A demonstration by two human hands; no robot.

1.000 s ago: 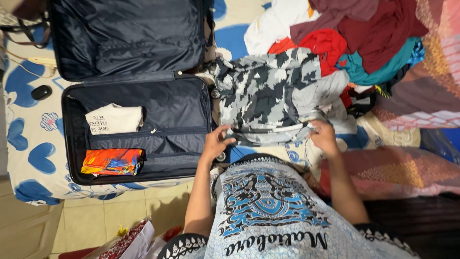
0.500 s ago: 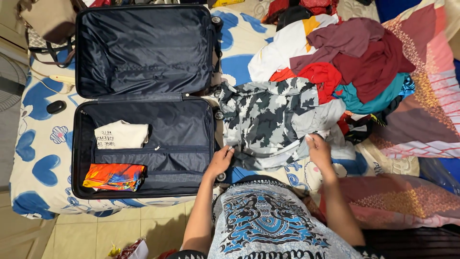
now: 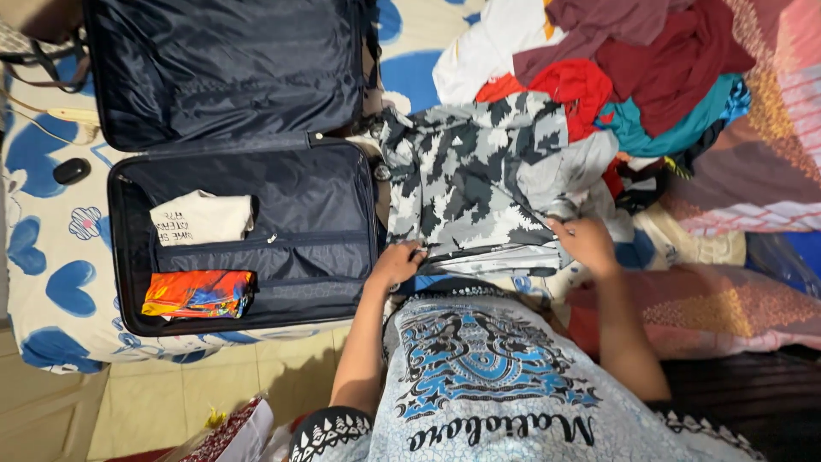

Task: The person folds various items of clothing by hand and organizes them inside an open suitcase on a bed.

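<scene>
Hands of the person are working at the near edge of a grey camouflage shirt (image 3: 470,180) that is lying spread on the bed. The left hand (image 3: 396,263) is gripping the lower left corner of the shirt, with the fingers closed on the hem, just beside the open suitcase (image 3: 342,197). The right hand (image 3: 586,241) is pinching the lower right part of the same hem, the fingers closed on the cloth. Between both hands the hem is lying as a folded strip, close to the person's body.

The suitcase is lying open to the left of the shirt, on a bed sheet (image 3: 51,282) with blue hearts. In its lower half a cream folded shirt (image 3: 201,217) is sitting above the strap, and an orange patterned cloth (image 3: 198,293) is sitting below it. Behind the camouflage shirt a pile of clothes (image 3: 633,77) in white, red, maroon and teal is lying, touching the shirt's far edge. A small black object (image 3: 71,170) is resting on the sheet, left of the suitcase.
</scene>
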